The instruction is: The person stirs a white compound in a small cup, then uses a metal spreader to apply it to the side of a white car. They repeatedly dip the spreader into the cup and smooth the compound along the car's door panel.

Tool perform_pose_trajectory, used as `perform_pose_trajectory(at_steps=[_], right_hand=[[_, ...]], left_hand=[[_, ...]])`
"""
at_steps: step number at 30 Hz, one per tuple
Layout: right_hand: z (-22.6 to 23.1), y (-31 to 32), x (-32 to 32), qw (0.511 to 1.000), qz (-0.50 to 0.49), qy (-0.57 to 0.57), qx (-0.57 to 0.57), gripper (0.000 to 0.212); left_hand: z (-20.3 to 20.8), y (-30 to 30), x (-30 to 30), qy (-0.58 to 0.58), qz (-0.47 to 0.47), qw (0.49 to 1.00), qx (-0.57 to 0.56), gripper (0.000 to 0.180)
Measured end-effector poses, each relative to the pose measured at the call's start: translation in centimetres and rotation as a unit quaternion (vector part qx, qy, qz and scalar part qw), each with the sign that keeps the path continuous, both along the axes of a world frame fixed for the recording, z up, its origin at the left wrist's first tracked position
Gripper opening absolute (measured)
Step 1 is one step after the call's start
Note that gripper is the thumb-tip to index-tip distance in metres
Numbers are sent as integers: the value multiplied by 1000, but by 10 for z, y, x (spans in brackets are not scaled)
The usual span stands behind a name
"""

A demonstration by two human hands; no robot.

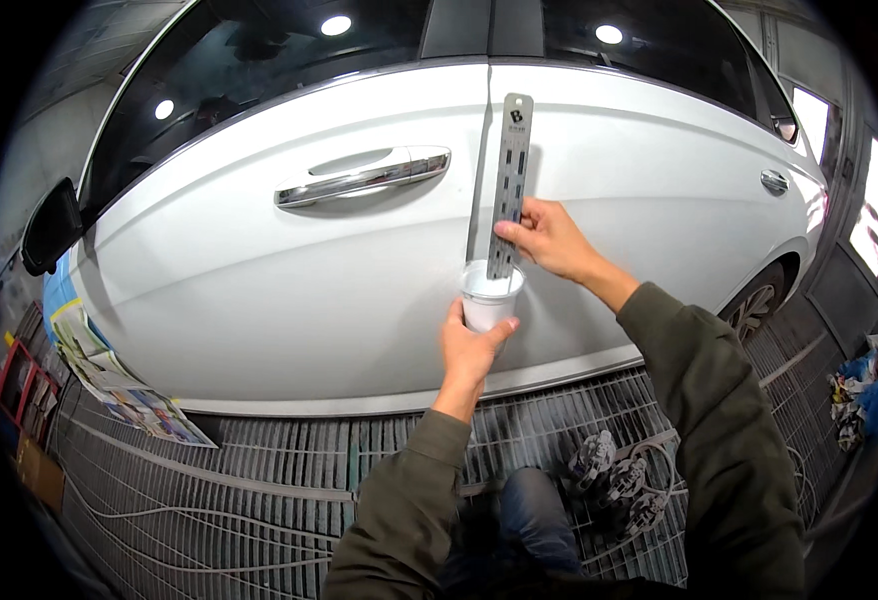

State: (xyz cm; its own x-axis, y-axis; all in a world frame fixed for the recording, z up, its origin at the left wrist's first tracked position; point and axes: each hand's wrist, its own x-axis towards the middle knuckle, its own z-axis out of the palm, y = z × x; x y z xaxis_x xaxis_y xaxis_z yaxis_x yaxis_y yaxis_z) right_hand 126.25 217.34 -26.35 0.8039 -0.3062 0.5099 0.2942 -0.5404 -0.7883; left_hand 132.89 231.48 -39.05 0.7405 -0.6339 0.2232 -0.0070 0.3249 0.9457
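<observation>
My left hand (469, 345) holds a small white cup (489, 297) from below, in front of a white car door (289, 290). A long grey metal stick with slots (511, 170) stands upright with its lower end inside the cup. My right hand (551, 238) pinches the stick just above the cup's rim. Both hands are close to the seam between the front and rear doors, below and right of the chrome door handle (364, 175).
The white car (659, 170) fills the upper view, with dark windows and a black side mirror (51, 225) at left. Masking paper (109, 375) covers the front wheel area. A metal floor grate (259, 490) lies below. Crumpled paper (864, 390) sits at right.
</observation>
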Motion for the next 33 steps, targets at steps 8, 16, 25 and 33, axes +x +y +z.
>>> perform_pose_trajectory(at_steps=[8, 16, 25, 33], right_hand=[[40, -33, 9, 996, -51, -74, -6, 29], [65, -38, 23, 994, -49, -31, -91, 27], [68, -33, 33, 990, -55, -40, -121, 28], [62, -46, 44, 995, 8, -29, -90, 23]], left_hand=[[-12, -1, -9, 18, 12, 999, -26, 65], [-13, 0, -8, 22, 6, 999, -27, 61], [-15, 1, -5, 27, -4, 999, -25, 61], [-12, 4, -9, 25, 3, 999, -25, 62]])
